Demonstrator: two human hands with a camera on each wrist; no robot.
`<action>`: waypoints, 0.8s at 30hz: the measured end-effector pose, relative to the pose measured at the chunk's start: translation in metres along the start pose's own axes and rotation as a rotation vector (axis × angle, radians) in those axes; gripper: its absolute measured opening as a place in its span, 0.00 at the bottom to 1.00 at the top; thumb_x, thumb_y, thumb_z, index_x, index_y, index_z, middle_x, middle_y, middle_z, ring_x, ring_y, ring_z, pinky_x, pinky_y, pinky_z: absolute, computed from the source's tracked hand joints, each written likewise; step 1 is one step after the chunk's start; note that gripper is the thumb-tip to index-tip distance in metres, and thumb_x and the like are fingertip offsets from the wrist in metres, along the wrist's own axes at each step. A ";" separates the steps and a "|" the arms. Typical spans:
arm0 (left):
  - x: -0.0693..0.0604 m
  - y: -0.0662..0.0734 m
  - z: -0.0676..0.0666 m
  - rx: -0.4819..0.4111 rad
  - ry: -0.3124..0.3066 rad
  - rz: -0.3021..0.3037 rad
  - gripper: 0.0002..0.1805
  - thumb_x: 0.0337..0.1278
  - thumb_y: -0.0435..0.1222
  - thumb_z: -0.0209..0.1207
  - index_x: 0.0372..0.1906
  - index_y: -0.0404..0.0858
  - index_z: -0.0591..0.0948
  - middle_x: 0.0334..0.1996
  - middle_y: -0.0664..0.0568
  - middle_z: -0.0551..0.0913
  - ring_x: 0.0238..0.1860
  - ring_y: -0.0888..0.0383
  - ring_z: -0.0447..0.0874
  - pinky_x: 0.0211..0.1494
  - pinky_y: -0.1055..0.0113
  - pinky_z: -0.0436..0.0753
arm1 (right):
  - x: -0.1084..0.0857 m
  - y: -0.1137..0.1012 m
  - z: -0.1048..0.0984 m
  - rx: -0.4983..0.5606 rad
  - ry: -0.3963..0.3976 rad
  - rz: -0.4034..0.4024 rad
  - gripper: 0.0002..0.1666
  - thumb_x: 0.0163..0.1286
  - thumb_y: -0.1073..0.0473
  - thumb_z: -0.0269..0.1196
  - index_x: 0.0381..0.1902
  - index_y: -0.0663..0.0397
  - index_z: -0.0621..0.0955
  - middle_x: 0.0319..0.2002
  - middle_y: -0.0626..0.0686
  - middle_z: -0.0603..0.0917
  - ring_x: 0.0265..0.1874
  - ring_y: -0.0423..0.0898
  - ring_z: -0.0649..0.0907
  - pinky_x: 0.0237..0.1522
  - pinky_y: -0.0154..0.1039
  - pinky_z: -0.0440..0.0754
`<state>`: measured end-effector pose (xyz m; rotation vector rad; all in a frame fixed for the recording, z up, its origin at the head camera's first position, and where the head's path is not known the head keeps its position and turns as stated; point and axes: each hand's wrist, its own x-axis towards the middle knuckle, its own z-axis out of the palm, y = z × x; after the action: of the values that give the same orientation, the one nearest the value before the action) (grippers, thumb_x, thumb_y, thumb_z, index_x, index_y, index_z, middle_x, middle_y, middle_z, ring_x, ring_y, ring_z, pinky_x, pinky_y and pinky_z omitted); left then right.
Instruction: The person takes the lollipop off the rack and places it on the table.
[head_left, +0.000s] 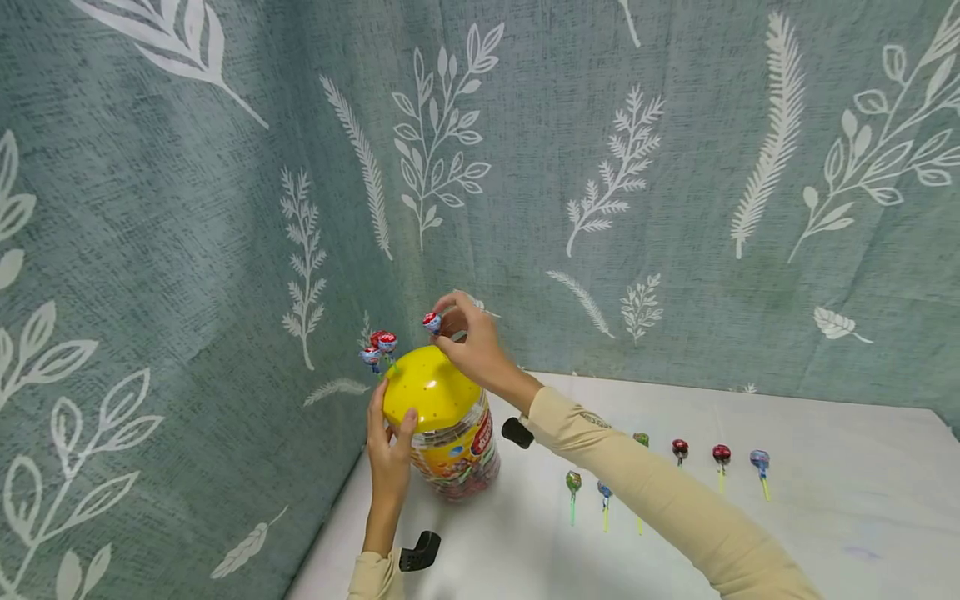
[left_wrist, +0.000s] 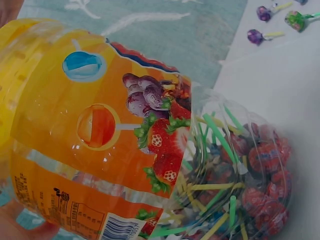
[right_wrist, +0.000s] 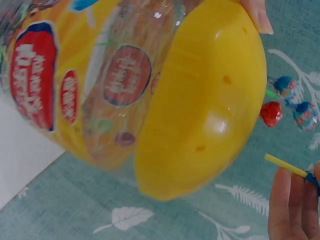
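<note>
A clear plastic candy jar [head_left: 453,458] with an orange fruit label and a domed yellow lid [head_left: 431,387] stands on the table. My left hand [head_left: 390,458] grips it by the lid, thumb in front and fingers on the left side. Small holes dot the lid; several lollipops [right_wrist: 272,114] stick out from its far left side. Just above the lid, my right hand [head_left: 468,337] pinches a red-and-blue wrapped lollipop [head_left: 431,322]. Its yellow stick [right_wrist: 282,164] points toward the lid, apart from it. Through the jar's clear wall show many lollipops [left_wrist: 267,155] with green and yellow sticks.
Several loose lollipops [head_left: 722,454] lie in rows on the white table [head_left: 847,500], right of the jar, partly behind my right sleeve [head_left: 637,475]. A leaf-patterned curtain [head_left: 525,167] borders the table at the back and left. Black wrist pieces [head_left: 422,552] sit by my wrists.
</note>
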<state>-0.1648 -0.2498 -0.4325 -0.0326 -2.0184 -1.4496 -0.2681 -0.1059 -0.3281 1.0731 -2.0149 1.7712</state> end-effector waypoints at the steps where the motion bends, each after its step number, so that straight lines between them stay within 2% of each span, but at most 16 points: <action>1: 0.000 -0.004 0.000 0.003 0.000 -0.001 0.34 0.61 0.36 0.53 0.72 0.41 0.58 0.70 0.44 0.57 0.65 0.44 0.60 0.59 0.41 0.64 | -0.003 0.000 -0.004 0.010 0.002 0.007 0.16 0.61 0.73 0.62 0.46 0.58 0.73 0.34 0.60 0.82 0.31 0.50 0.82 0.30 0.44 0.81; 6: 0.003 -0.031 0.001 0.008 0.007 -0.005 0.35 0.61 0.39 0.54 0.73 0.52 0.58 0.71 0.52 0.57 0.66 0.49 0.59 0.60 0.44 0.64 | -0.015 0.000 -0.023 0.034 0.003 0.039 0.17 0.61 0.72 0.62 0.48 0.60 0.73 0.36 0.63 0.82 0.31 0.53 0.82 0.30 0.42 0.79; 9: 0.003 -0.036 0.001 0.004 0.013 0.005 0.35 0.61 0.39 0.54 0.73 0.53 0.58 0.71 0.53 0.56 0.66 0.50 0.59 0.60 0.45 0.64 | -0.024 -0.005 -0.034 0.030 -0.005 0.067 0.17 0.61 0.73 0.62 0.48 0.63 0.73 0.37 0.63 0.81 0.33 0.55 0.82 0.31 0.39 0.78; 15: -0.001 -0.002 0.002 -0.003 0.009 -0.007 0.35 0.60 0.36 0.52 0.72 0.40 0.58 0.70 0.44 0.56 0.65 0.45 0.60 0.60 0.42 0.64 | -0.047 -0.033 -0.055 0.059 -0.027 0.155 0.17 0.61 0.76 0.60 0.48 0.69 0.72 0.38 0.67 0.80 0.34 0.61 0.81 0.28 0.32 0.78; 16: -0.001 0.003 0.002 -0.003 0.008 -0.006 0.34 0.61 0.36 0.52 0.72 0.39 0.58 0.70 0.43 0.57 0.65 0.45 0.60 0.59 0.42 0.64 | -0.050 -0.032 -0.058 0.060 -0.030 0.165 0.17 0.61 0.75 0.61 0.48 0.69 0.72 0.38 0.68 0.80 0.33 0.61 0.81 0.27 0.32 0.78; 20: -0.001 0.003 0.002 -0.010 0.011 0.001 0.34 0.61 0.36 0.52 0.72 0.40 0.58 0.70 0.44 0.57 0.65 0.45 0.61 0.59 0.42 0.65 | -0.063 -0.028 -0.069 0.056 -0.034 0.192 0.17 0.60 0.74 0.62 0.48 0.68 0.72 0.38 0.68 0.80 0.32 0.61 0.81 0.27 0.33 0.79; 24: -0.001 0.003 0.003 -0.015 0.012 0.002 0.34 0.61 0.36 0.52 0.72 0.40 0.58 0.70 0.45 0.57 0.65 0.45 0.61 0.59 0.42 0.65 | -0.078 -0.022 -0.080 0.065 -0.032 0.222 0.18 0.60 0.74 0.62 0.48 0.67 0.72 0.36 0.67 0.80 0.32 0.62 0.81 0.29 0.44 0.82</action>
<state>-0.1640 -0.2461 -0.4314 -0.0325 -1.9975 -1.4604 -0.2208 -0.0030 -0.3419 0.9327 -2.1832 1.9505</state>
